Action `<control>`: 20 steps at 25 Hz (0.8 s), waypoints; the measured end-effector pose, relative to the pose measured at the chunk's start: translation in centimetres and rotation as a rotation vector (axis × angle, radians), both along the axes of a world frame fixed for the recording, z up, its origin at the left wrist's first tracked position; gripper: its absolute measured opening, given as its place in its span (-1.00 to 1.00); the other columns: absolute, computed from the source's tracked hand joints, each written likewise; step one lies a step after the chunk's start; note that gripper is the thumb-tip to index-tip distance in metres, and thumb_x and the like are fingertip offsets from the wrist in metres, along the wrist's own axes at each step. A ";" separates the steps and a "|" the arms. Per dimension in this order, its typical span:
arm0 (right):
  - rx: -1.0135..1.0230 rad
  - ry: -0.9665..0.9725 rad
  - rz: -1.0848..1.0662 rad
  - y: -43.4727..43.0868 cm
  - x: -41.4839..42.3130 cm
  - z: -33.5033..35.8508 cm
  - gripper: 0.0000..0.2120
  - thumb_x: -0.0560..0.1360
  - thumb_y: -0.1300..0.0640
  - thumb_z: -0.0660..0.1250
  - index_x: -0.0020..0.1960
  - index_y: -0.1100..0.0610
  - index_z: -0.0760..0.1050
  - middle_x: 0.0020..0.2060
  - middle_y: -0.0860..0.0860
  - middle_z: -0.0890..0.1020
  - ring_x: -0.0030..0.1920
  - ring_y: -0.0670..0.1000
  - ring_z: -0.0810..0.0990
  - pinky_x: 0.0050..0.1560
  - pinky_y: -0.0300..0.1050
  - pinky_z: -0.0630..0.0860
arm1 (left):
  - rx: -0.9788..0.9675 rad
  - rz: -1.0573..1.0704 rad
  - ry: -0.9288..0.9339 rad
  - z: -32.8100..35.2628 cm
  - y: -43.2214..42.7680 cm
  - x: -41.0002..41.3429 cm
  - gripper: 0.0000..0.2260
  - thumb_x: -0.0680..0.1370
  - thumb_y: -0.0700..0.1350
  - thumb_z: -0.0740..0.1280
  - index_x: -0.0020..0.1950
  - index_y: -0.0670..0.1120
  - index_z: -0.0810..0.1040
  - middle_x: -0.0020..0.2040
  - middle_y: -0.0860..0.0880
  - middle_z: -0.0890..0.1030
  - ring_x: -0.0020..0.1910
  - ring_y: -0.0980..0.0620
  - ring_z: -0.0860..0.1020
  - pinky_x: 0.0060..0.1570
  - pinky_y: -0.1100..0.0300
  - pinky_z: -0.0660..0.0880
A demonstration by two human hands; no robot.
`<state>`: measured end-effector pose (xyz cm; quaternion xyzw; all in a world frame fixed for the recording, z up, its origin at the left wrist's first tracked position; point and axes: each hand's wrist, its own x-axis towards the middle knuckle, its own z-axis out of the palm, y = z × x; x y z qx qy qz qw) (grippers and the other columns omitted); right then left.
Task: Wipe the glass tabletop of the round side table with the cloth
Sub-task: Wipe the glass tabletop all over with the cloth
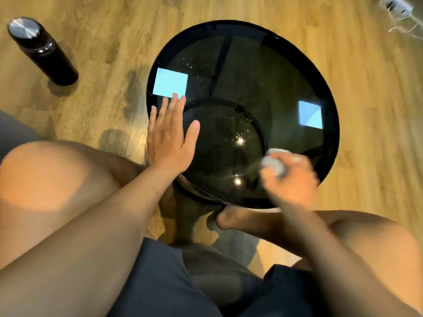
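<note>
Head view: right hand [290, 179] grips the soft, bunched cloth [274, 162] in curled fingers at the glass worktop's [263, 76] near edge. Left hand [170, 138] lies flat at its left edge, fingers straight. The glass looks slick and breakable.

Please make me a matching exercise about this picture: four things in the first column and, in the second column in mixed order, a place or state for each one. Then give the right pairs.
Column one
1. left hand
2. cloth
3. black bottle
4. glass tabletop

Column two
A. shows two bright square reflections
B. stands upright on the wooden floor
C. is open, with straight fingers
D. is bunched in the right hand

Right pairs: 1-C, 2-D, 3-B, 4-A
</note>
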<state>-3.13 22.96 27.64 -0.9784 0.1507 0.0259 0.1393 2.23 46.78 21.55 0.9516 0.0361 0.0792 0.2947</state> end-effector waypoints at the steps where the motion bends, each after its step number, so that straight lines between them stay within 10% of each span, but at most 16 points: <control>1: 0.080 -0.008 0.112 4.8 -1.2 -0.4 -0.63 0.39 -0.13 0.27 0.16 -0.11 0.56 0.19 0.08 0.54 0.10 0.16 0.58 0.03 -0.06 0.49 | -0.006 -0.005 -0.001 0.1 0.1 0.0 -0.41 0.60 0.19 -0.12 0.57 -0.04 0.14 0.59 -0.06 0.17 0.59 -0.03 0.07 0.56 -0.03 -0.11; 5: 0.130 0.021 0.613 6.9 -2.0 -0.1 -0.63 0.44 -0.17 0.28 0.24 -0.21 0.47 0.29 -0.02 0.48 0.20 0.08 0.51 0.07 0.01 0.54 | 0.008 -0.028 -0.021 0.2 -0.2 -0.2 -0.43 0.61 0.16 -0.10 0.56 -0.07 0.17 0.58 -0.07 0.20 0.58 -0.05 0.08 0.55 -0.07 -0.11; 11: -0.078 0.091 0.030 -7.4 -0.3 3.0 -0.55 0.29 -0.19 0.25 0.12 -0.11 0.61 0.10 0.06 0.65 0.12 0.16 0.61 0.12 0.01 0.52 | -0.016 0.011 -0.022 0.1 -0.2 -0.2 -0.45 0.61 0.17 -0.09 0.54 -0.06 0.19 0.57 -0.07 0.24 0.57 -0.04 0.12 0.56 -0.02 -0.08; 16: 0.316 0.309 0.552 12.1 -2.5 1.6 -0.80 0.42 -0.11 0.33 0.01 -0.12 0.60 0.00 -0.05 0.64 0.03 0.03 0.61 0.06 0.00 0.55 | -0.054 -0.037 -0.039 0.3 0.2 -0.2 -0.45 0.61 0.15 -0.05 0.54 -0.08 0.22 0.55 -0.09 0.28 0.57 -0.06 0.14 0.56 -0.02 -0.08; 20: 0.345 0.408 0.539 3.8 -0.7 3.1 -0.91 0.37 -0.03 0.41 -0.14 -0.21 0.62 -0.19 -0.15 0.70 -0.10 -0.18 0.65 -0.01 -0.07 0.58 | -0.060 -0.032 -0.037 0.3 0.2 -0.1 -0.44 0.61 0.16 -0.09 0.52 -0.08 0.24 0.55 -0.09 0.29 0.56 -0.05 0.15 0.56 -0.04 -0.05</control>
